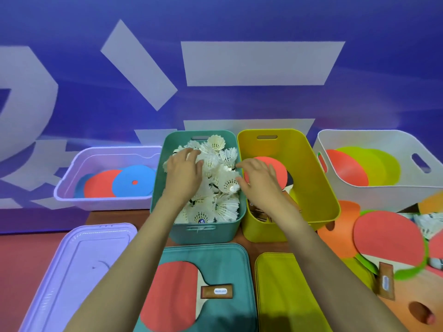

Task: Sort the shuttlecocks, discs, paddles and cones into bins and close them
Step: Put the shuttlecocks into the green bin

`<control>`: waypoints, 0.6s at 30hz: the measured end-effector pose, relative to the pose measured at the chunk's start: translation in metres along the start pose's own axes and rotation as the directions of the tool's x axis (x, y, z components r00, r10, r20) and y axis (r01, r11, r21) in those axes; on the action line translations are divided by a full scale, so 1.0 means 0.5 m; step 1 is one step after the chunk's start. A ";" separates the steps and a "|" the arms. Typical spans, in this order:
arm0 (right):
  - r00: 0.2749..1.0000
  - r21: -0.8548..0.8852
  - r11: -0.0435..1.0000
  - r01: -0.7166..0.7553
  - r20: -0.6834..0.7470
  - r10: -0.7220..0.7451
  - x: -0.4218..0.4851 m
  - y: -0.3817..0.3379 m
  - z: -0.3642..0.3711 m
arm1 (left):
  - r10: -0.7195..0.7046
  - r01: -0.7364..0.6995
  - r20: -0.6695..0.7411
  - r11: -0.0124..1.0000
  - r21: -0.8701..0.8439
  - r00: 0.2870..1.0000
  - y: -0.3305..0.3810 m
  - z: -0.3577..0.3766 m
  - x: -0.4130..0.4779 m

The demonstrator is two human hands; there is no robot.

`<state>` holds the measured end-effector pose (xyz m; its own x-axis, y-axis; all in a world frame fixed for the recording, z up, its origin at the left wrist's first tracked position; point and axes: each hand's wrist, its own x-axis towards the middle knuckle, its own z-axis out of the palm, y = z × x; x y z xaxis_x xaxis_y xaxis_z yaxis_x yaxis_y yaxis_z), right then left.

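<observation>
Two hands, left hand and right hand, fingers spread, gripping nothing, lay on shuttlecocks heaped in the teal bin; one purple bin stood left of it, two (yellow bin, white bin) right.

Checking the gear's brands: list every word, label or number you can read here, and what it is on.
None can be read.
Oval label on the paddle on the teal lid: blue print, blurred.
Handle label on the right paddle: blurred.
Blue band on a shuttlecock: too small.
Wall: big white shapes, cut off, unreadable.
</observation>
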<state>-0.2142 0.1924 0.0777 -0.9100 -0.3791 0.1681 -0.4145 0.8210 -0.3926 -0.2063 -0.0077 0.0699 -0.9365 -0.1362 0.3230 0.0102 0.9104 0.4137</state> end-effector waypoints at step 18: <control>0.900 0.015 0.916 -0.402 -0.178 0.398 -0.399 0.459 -0.201 | 0.301 -0.283 0.094 0.944 -0.167 0.949 0.508 0.223 -0.260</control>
<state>-0.1288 0.4991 0.0448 -0.9858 0.0615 0.1562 -0.0138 0.8977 -0.4405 -0.1208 0.2849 0.0383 -0.9186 0.1814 0.3512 0.3332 0.8333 0.4411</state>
